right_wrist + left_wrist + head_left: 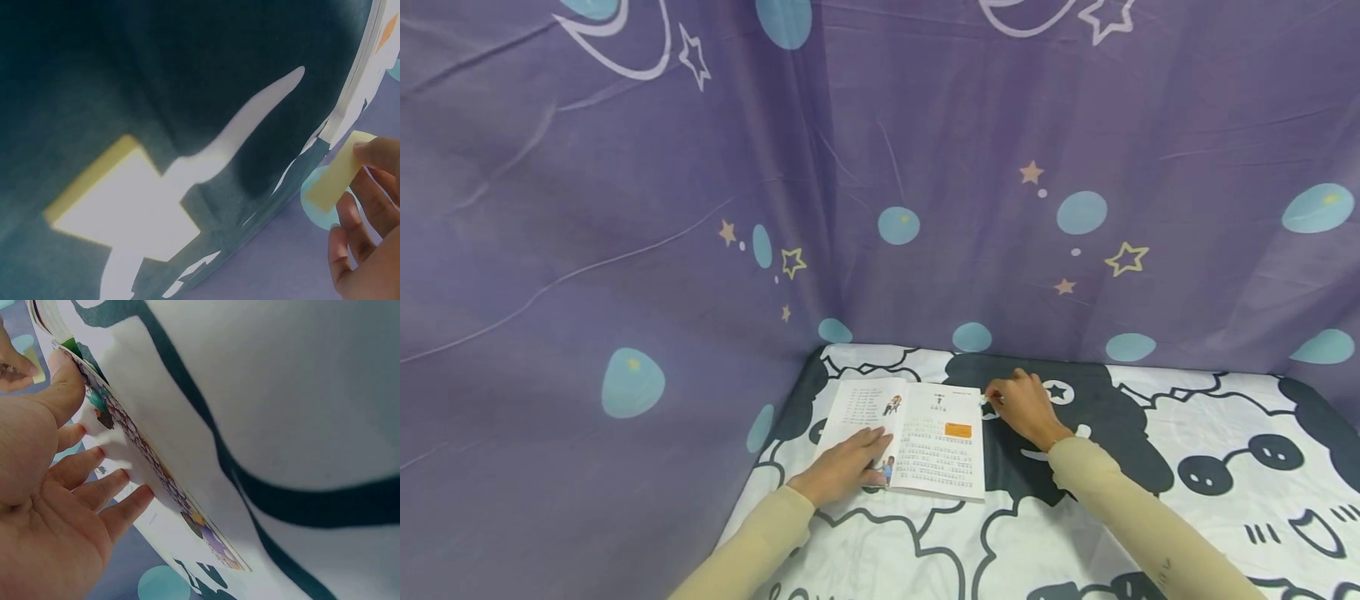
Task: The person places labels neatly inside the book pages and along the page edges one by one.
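An open book (936, 467) with printed text and small pictures lies in front of me. My left hand (847, 467) rests with fingers spread on its left page, thumb near the lower edge. In the left wrist view the left hand (69, 469) lies along the book's colourful lower edge (156, 465). Beside the book's upper right corner is my right hand (1024, 404). Seen from the right wrist, the right hand (369, 206) pinches a small yellow sticky note (337, 175) between thumb and fingers, raised above the cloth.
A pale yellow-edged sticky note pad (125, 203) lies on the dark part of the patterned cloth (1112, 425), below the right wrist. A purple curtain (925, 167) with stars and moons hangs behind and to the left.
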